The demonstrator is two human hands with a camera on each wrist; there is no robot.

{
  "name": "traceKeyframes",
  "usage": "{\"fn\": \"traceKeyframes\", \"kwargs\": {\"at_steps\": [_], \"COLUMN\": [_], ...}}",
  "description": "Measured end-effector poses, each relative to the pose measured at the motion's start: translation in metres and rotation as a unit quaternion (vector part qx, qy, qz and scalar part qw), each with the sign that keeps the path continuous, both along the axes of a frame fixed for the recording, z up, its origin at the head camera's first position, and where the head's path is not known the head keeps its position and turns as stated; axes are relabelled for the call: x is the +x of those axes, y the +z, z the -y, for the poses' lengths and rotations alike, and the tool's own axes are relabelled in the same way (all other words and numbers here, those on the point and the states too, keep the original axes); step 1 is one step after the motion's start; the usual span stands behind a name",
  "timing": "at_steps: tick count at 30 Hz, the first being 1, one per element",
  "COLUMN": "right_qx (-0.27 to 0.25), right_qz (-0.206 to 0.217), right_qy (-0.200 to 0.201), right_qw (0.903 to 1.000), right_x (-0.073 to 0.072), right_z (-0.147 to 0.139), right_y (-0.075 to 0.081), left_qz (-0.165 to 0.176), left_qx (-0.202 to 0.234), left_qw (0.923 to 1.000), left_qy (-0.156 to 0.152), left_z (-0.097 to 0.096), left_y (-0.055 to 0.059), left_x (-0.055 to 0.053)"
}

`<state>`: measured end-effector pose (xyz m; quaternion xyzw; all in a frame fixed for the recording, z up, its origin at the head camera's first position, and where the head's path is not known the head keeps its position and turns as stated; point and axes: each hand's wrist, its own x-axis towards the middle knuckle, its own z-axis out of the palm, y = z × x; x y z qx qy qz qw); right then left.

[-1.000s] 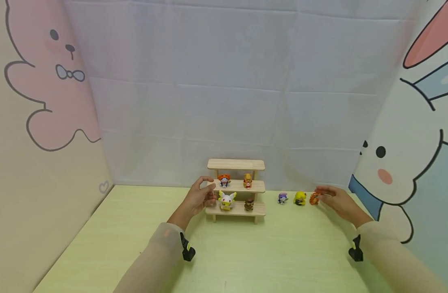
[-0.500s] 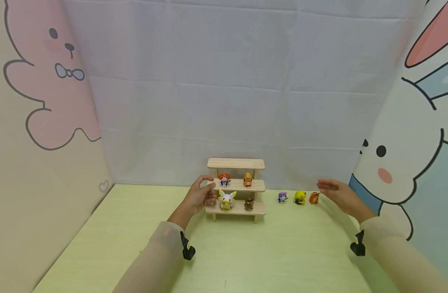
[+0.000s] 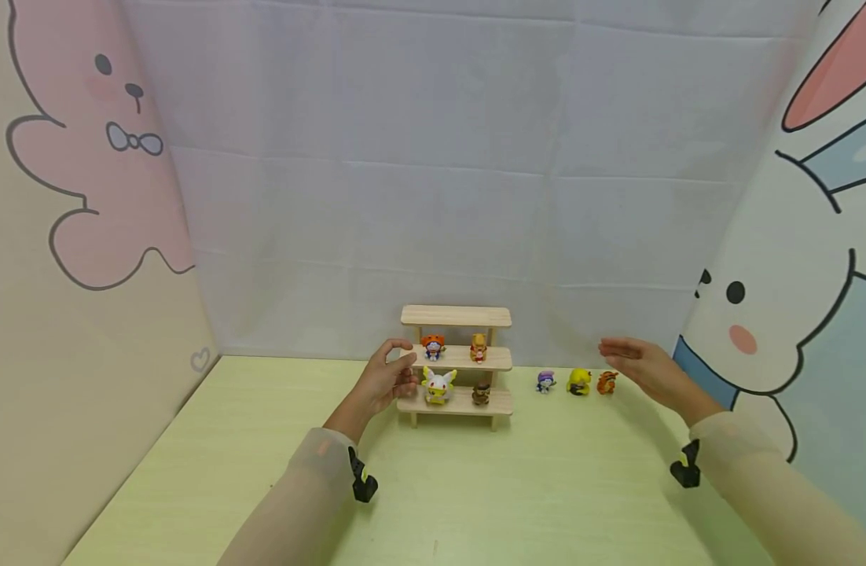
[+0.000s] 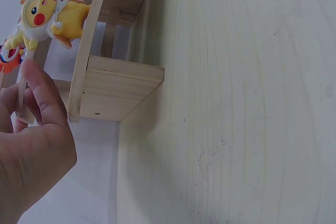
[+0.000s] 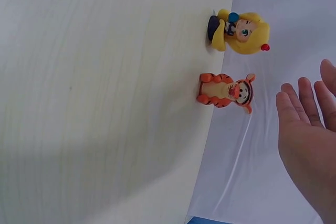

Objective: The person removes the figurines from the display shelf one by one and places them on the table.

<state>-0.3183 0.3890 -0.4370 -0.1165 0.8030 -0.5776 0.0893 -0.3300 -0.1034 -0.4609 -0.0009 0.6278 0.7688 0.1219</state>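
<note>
My left hand [image 3: 382,383] holds the left end of a three-tier wooden display shelf [image 3: 456,317]; the left wrist view shows thumb and fingers on either side of the middle board's end. My right hand [image 3: 651,373] hovers with fingers extended, above and to the right of a Tigger figurine [image 5: 226,90] standing on the table. Left of it are a yellow-haired girl figurine [image 5: 247,32] and a purple-hatted Doraemon figurine [image 3: 545,383]. A white-and-yellow Pikachu-like figurine [image 4: 47,17] and a small brown figurine [image 3: 481,394] sit on the lowest tier.
On the middle tier stand an orange-hooded Doraemon figurine [image 3: 434,347] and a Winnie-the-Pooh figurine [image 3: 478,348]. White cloth [image 3: 376,220] hangs behind the pale wooden table [image 3: 546,487]. Walls with a printed bear and rabbit flank it on both sides.
My right hand has come away from the Tigger figurine, first rightward, then up and slightly left with its fingers straight. The left hand, the shelf and the figurines hold their places.
</note>
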Motion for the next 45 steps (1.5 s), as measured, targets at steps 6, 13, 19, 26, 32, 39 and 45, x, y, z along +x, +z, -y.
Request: {"fn": "traceKeyframes", "kwargs": {"at_steps": [6, 13, 19, 26, 32, 39, 45], "right_qx": [0.010, 0.018, 0.007, 0.003, 0.044, 0.025, -0.014], "right_qz": [-0.007, -0.008, -0.010, -0.014, -0.023, -0.023, -0.026], "right_qy": [0.014, 0.036, 0.044, 0.042, 0.032, 0.035, 0.054], "right_qw": [0.9998, 0.9992, 0.9990, 0.9990, 0.9983, 0.9988, 0.9981], "right_x": [0.001, 0.001, 0.001, 0.001, 0.000, -0.002, -0.005], "right_z": [0.013, 0.025, 0.034, 0.050, 0.068, 0.086, 0.102], "right_y": [0.006, 0.011, 0.013, 0.016, 0.018, 0.016, 0.012], "left_qz": [-0.001, -0.003, -0.003, -0.003, -0.007, -0.009, -0.007], "left_qx": [0.003, 0.001, 0.008, 0.008, 0.005, 0.006, 0.007], "left_qw": [1.0000, 1.0000, 0.9999, 1.0000, 0.9999, 0.9999, 0.9999], "left_qy": [-0.002, -0.001, -0.005, -0.005, -0.007, -0.010, -0.010], "left_z": [0.000, 0.000, 0.000, 0.000, 0.000, 0.001, 0.001], "left_y": [0.001, 0.001, 0.001, 0.001, 0.001, 0.001, 0.002], "left_x": [0.002, 0.002, 0.002, 0.003, 0.003, 0.002, 0.001]}}
